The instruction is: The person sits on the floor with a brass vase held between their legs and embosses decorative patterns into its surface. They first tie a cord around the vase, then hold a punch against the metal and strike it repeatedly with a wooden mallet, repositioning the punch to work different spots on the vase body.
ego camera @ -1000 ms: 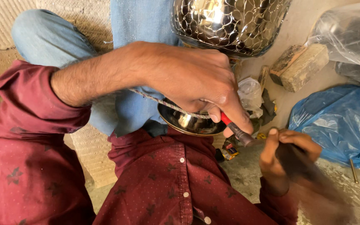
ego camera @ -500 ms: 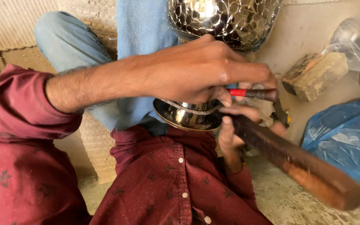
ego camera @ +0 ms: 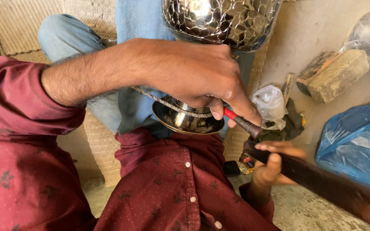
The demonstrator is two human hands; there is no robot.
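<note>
We see a shiny metal vessel at the top of the view, its hammered, dimpled body above and its flared foot pointing down toward the person's lap. A twisted cord runs across the narrow neck just above the foot. The left hand lies over that neck from the left, fingers curled closed, and pinches a small tool with a red shaft and a dark tip between thumb and forefinger; the tip points down and to the right, just beside the foot's rim. Below it, the right hand is wrapped tight around a long dark wooden bar, which runs off to the lower right and blurs there; the bar's near end sits close under the tool's tip, though we cannot tell whether they touch. The person wears a dark red shirt and blue jeans and sits on a woven mat. To the right lie a clear bag, a wooden block and a blue bag.
</note>
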